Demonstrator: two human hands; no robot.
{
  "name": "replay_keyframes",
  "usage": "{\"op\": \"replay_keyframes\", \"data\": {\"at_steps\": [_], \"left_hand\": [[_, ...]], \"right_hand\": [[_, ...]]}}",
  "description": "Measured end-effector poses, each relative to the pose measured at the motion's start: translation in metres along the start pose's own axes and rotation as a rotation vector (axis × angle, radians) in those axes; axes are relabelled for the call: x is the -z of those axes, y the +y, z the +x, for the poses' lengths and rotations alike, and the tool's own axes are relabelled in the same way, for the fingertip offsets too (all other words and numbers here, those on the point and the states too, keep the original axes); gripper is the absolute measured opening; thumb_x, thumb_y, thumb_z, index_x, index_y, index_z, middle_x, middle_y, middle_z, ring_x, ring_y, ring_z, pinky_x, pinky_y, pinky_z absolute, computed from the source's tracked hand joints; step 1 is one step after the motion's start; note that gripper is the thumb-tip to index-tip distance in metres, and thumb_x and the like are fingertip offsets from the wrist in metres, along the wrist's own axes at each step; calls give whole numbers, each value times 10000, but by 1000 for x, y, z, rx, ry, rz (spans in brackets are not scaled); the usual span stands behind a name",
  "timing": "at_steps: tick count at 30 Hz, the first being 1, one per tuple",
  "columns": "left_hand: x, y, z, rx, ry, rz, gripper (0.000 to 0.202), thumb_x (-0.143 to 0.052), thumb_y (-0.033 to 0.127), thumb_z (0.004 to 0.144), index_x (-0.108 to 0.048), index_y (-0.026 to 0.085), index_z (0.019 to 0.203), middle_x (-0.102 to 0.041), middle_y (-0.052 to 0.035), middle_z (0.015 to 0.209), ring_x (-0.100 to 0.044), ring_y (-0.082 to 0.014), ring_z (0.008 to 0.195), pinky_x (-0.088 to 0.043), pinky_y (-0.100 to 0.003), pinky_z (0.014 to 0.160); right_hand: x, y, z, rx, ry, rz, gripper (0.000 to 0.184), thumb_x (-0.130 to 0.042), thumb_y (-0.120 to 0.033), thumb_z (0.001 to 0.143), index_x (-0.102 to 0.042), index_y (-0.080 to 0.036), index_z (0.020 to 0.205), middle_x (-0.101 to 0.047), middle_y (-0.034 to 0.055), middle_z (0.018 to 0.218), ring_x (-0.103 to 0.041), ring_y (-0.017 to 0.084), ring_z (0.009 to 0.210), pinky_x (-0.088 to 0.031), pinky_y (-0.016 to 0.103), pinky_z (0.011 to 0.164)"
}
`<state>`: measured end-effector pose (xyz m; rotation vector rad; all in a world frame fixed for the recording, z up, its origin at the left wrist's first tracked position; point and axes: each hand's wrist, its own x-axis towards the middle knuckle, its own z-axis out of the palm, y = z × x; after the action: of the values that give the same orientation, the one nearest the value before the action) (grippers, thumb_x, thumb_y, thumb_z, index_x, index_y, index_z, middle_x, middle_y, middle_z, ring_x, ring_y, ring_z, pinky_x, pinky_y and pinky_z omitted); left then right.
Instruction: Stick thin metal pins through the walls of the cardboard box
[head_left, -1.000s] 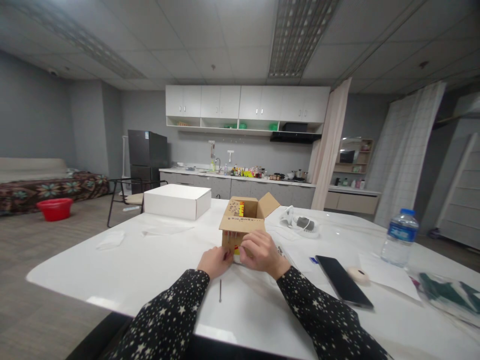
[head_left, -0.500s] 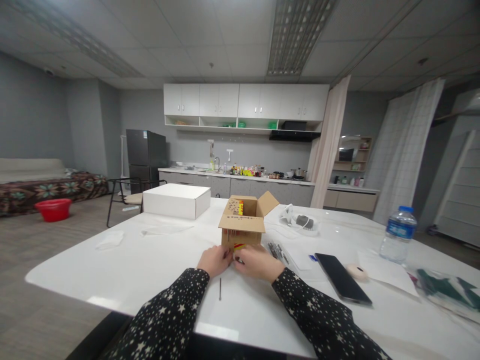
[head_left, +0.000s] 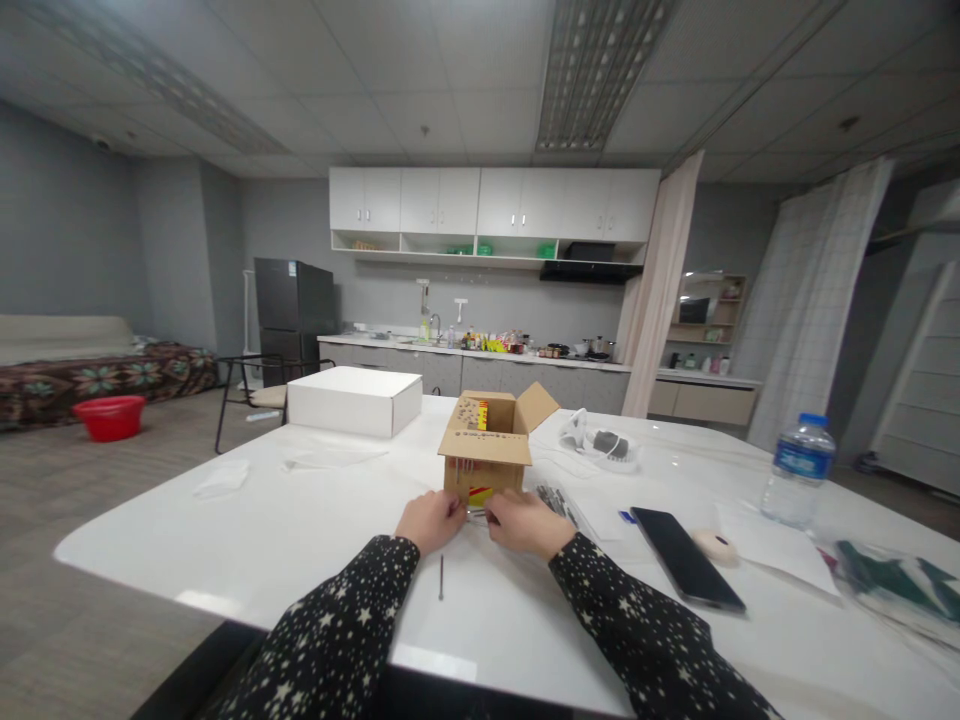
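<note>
An open cardboard box [head_left: 486, 474] with a red and yellow label stands in front of me, its near flap folded out towards me. At its base my left hand [head_left: 431, 521] has its fingers pinched together. Close by on the right, my right hand [head_left: 527, 521] is closed too, thumb against fingers. In the narrow gap between them small thin metal pieces [head_left: 476, 513] show; whether either hand grips one is too small to tell. A thin dark nail-like rod [head_left: 441, 578] lies on the white table [head_left: 337, 520] near my left wrist. Thin upright pieces show on the box front.
A white box [head_left: 352, 400] stands at the back left. Right of the cardboard box are a clear case of small dark parts [head_left: 559, 503], a white cable with a grey item [head_left: 611, 446], a black phone [head_left: 686, 558] and a water bottle [head_left: 799, 470].
My right hand has shifted slightly right, away from my left hand. The gap between them is wider and small metal pieces now show in it. My left hand stays nearly in place.
</note>
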<state>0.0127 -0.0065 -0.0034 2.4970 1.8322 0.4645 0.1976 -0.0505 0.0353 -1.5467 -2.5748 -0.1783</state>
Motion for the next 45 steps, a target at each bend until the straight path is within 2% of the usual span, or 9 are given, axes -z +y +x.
{"op": "replay_keyframes", "data": {"at_steps": [11,18,23,27,33,39,45], "left_hand": [[-2,0,1,4,5,-11,339,-383,399,893,-652,216,796,-703,-87,839,-671,-234,803,-409,-291,639],[-2,1,2,7,6,-7,323,-393,403,888,-640,225,780,-702,-69,824,-672,-227,794,-404,-282,630],[-1,3,1,7,10,-6,325,-391,399,883,-644,223,778,-708,-77,833,-676,-237,809,-406,-287,625],[1,5,1,10,7,-7,321,-391,390,882,-645,220,779,-712,-80,836,-679,-237,808,-405,-289,626],[3,6,1,4,-3,-15,332,-386,398,885,-643,221,771,-710,-80,825,-678,-240,800,-404,-291,620],[0,4,0,14,0,-14,335,-391,398,888,-656,219,788,-710,-81,836,-677,-234,808,-408,-285,626],[2,5,-1,18,-4,-22,338,-393,398,898,-662,219,795,-708,-80,842,-681,-237,831,-417,-281,642]], "right_hand": [[-1,-3,1,-31,3,-12,181,-523,-196,810,-673,-154,901,-692,129,971,-651,266,925,-468,327,770],[-14,4,3,-52,14,92,197,-536,-288,808,-643,-159,912,-674,132,986,-629,263,930,-453,324,756],[-14,4,4,-60,-39,180,176,-546,-309,785,-626,-173,863,-659,114,957,-617,229,852,-427,294,687],[-15,3,6,-55,-7,166,181,-560,-318,767,-628,-170,846,-654,111,948,-611,234,862,-421,298,701],[-12,6,5,-10,21,146,162,-567,-285,765,-641,-160,838,-652,109,916,-602,232,862,-417,293,705],[-2,7,5,-8,39,224,105,-567,-240,785,-629,-165,826,-650,83,867,-580,215,864,-401,276,691],[-5,10,7,38,64,266,99,-547,-188,791,-596,-178,877,-629,52,851,-554,189,825,-357,267,658]]}}
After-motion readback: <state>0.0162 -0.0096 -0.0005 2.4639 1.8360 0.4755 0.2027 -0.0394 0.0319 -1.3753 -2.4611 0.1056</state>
